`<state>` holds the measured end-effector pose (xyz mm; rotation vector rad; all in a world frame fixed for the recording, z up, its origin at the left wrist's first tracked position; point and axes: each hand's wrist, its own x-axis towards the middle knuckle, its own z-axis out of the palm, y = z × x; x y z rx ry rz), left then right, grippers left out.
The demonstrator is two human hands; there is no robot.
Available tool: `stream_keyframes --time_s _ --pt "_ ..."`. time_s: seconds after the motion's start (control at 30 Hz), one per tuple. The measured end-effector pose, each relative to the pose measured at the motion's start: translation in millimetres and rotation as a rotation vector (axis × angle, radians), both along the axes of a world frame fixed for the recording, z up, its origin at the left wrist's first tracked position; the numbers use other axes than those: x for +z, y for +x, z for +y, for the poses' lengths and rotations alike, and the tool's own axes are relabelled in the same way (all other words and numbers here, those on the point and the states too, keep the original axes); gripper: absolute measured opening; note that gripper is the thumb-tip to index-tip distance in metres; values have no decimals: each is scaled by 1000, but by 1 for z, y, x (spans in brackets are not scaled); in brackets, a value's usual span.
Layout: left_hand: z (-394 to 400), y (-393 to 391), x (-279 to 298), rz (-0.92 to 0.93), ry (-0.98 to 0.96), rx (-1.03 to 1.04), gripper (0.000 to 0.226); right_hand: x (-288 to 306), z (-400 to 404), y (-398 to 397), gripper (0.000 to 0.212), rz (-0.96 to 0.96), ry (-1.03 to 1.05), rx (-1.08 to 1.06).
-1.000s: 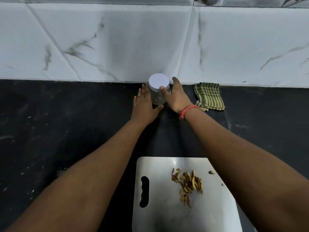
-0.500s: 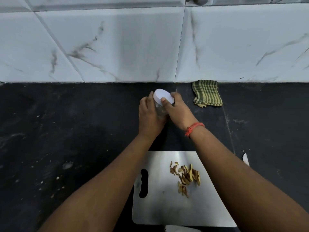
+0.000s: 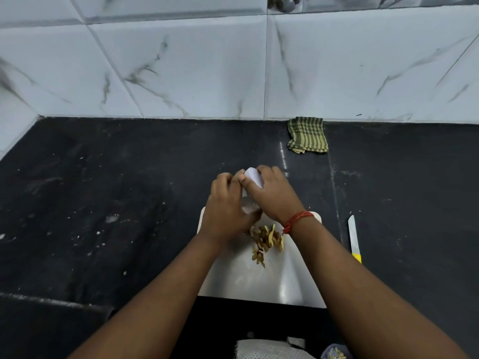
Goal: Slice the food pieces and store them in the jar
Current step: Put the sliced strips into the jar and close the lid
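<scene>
The left hand [image 3: 225,211] grips the jar [image 3: 249,207]; the right hand [image 3: 272,195] clasps its lid [image 3: 254,178]. Best to twist steadily, keeping the jar above the board [image 3: 290,281].

1. The left hand [image 3: 224,203] grips the clear body of a small jar [image 3: 249,206], held tilted over the far edge of a white cutting board [image 3: 285,275].
2. The right hand [image 3: 272,193] holds the jar's white lid [image 3: 254,177]; a red thread [image 3: 298,220] circles that wrist.
3. Sliced yellow-brown food pieces [image 3: 265,239] lie in a heap on the board.
4. A knife [image 3: 353,238] with a yellow handle lies on the dark surface [image 3: 116,190], right of the board.
5. A folded green striped cloth [image 3: 307,134] sits against the marbled wall tiles [image 3: 181,73].
</scene>
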<state>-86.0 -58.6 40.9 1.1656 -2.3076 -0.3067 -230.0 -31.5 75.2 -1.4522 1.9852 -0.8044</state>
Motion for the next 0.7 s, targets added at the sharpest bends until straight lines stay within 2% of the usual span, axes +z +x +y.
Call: stream_keyframes --time_s 0.1,0.27,0.33,0.4,0.47,0.57,0.7 --pt "5 3 9 63 31 -61 83 4 4 0 53 69 -87 10" --pt "-1 15 27 145 230 -122 82 10 -1 10 50 139 -193 -15" --pt "-5 22 36 168 316 -141 75 14 -4 13 48 126 -211 22" --pt "-12 30 41 224 491 -196 65 19 -6 14 45 90 -205 105" --pt "-21 41 44 338 760 -313 60 24 -10 13 48 53 -173 231" --pt "-32 51 49 454 1022 -481 62 32 -13 10 55 -32 -132 373" --pt "-48 57 53 467 1330 -655 76 42 -12 9 50 -186 -87 454"
